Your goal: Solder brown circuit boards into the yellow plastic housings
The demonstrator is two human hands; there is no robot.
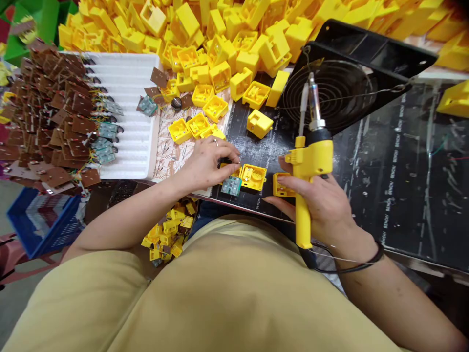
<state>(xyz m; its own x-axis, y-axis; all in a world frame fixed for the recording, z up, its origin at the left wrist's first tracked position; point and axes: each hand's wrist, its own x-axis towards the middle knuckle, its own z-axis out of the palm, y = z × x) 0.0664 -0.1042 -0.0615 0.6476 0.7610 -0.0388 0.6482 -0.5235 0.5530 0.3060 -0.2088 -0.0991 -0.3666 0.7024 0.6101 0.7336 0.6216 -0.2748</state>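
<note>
My right hand [326, 205] is wrapped round a yellow soldering gun [303, 195], its metal tip pointing away from me. The thumb and fingers of that same hand also reach round a small yellow case [282, 185] on the black bench. My left hand [210, 164] has its fingers closed at a second yellow case, partly hidden under the fingertips. Just below those fingertips lies a green circuit board [231, 186]. Right beside it sits an open yellow case [254, 177], with its inside facing up.
Yellow cases [220, 44] are heaped along the back. A black fan [337, 83] stands behind the soldering gun. At left, brown circuit boards [54, 112] pile up against a white ribbed tray [135, 146]. A blue crate [44, 225] is below the bench.
</note>
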